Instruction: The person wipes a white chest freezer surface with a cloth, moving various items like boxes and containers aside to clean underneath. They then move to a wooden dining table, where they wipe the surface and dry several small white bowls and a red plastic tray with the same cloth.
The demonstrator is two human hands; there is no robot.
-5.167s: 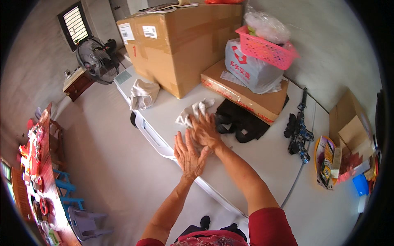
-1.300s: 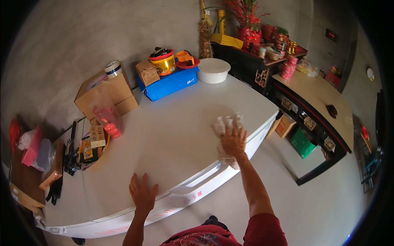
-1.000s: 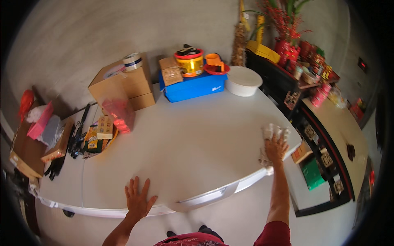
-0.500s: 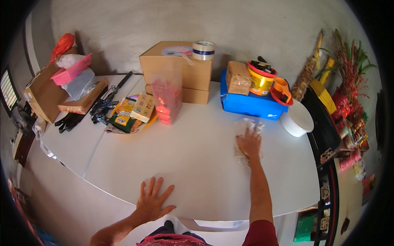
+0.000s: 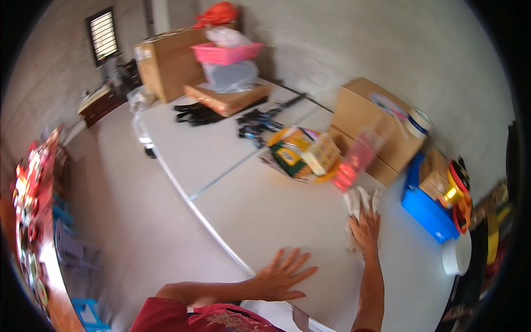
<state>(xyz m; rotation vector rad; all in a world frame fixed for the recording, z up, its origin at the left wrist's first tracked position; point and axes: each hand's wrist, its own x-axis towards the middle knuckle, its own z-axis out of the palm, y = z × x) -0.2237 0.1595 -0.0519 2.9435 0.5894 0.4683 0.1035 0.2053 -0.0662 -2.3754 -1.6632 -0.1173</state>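
My right hand [image 5: 365,227] lies flat on a whitish cloth [image 5: 352,205], fingers stretched out and pressing it to the white table [image 5: 238,188]. The cloth pokes out past the fingertips and along the thumb side. Just beyond it stands a clear bag with red packets [image 5: 354,166], close but apart from the hand. My left hand [image 5: 281,276] rests palm down near the table's front edge, fingers spread and nothing in it.
Cardboard boxes [image 5: 354,105] with a tape roll [image 5: 418,123] stand at the back. Food packets [image 5: 298,152] lie nearby. To the right are a blue box [image 5: 426,213] and a white tub [image 5: 457,254]. A pink basket [image 5: 227,53] tops a stack at far left.
The view has swung left. My right hand and the cloth have slid leftward over the table, from in front of the blue box to near the clear bag. My left hand stays spread near the edge.
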